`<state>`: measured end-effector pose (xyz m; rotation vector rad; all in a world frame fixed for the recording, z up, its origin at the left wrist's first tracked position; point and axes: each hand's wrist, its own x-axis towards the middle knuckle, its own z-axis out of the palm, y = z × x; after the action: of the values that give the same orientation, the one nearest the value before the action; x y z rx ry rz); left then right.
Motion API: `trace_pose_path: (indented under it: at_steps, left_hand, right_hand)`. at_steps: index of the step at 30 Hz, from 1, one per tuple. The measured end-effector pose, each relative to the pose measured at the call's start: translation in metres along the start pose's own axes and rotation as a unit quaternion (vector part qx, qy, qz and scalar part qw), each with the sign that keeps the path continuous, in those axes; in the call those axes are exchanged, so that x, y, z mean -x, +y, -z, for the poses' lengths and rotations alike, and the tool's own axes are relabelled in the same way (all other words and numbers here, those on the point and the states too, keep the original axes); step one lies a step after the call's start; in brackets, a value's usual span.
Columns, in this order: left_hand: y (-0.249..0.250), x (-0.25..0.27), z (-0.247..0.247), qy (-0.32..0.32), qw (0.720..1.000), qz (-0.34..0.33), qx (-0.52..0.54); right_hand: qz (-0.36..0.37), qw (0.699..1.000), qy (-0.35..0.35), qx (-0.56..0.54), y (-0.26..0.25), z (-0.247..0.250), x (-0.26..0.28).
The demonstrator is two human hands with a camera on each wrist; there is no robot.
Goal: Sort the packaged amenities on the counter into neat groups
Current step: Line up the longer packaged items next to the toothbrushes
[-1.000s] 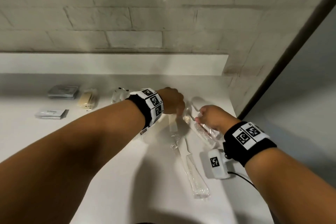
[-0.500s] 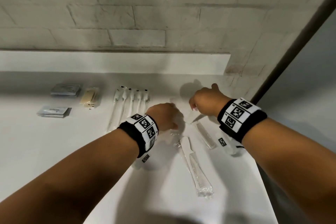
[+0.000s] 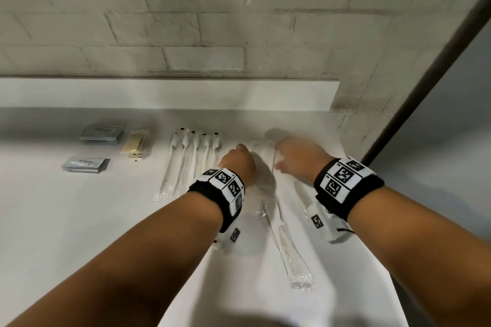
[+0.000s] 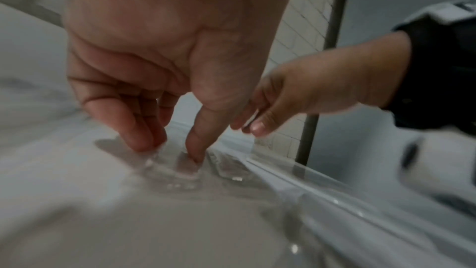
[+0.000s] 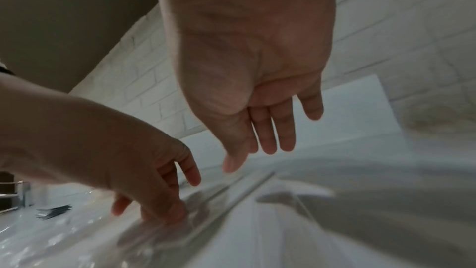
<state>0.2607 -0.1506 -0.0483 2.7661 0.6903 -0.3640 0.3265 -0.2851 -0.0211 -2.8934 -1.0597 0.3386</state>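
On the white counter (image 3: 79,220), my left hand (image 3: 239,164) points its fingers down beside the toothbrush row. In the left wrist view its fingertips (image 4: 144,142) and thumb pinch the end of a clear-wrapped packet (image 4: 177,172), pressing it onto the counter. My right hand (image 3: 292,159) hovers just to the right with straight fingers (image 5: 268,142) and holds nothing. A long packaged comb (image 3: 288,244) lies nearer to me between the forearms. A second packaged comb (image 3: 301,194) lies partly under my right wrist.
A row of wrapped toothbrushes (image 3: 191,156) lies left of my left hand. Further left sit beige packets (image 3: 134,145) and two stacks of grey sachets (image 3: 102,134) (image 3: 85,164). A raised white ledge (image 3: 159,94) and a brick wall close the back; the counter edge runs along the right.
My right hand let go of the packaged comb it held a second ago and rose toward the back. My left hand came back from the far middle, then slid left toward the toothbrushes.
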Motion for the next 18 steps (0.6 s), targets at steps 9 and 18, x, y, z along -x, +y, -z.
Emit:
trace_pose_path:
  at_steps: [9,18]
  left_hand:
    - [0.016,0.012,0.028,-0.118,0.991,0.050,0.039]
    - [0.000,0.001,0.009,0.012,0.997,-0.064,0.042]
  right_hand:
    - [-0.035,0.996,-0.031,-0.078,-0.004,-0.030,0.008]
    - [-0.006,0.997,-0.067,-0.033,-0.013,-0.022,0.012]
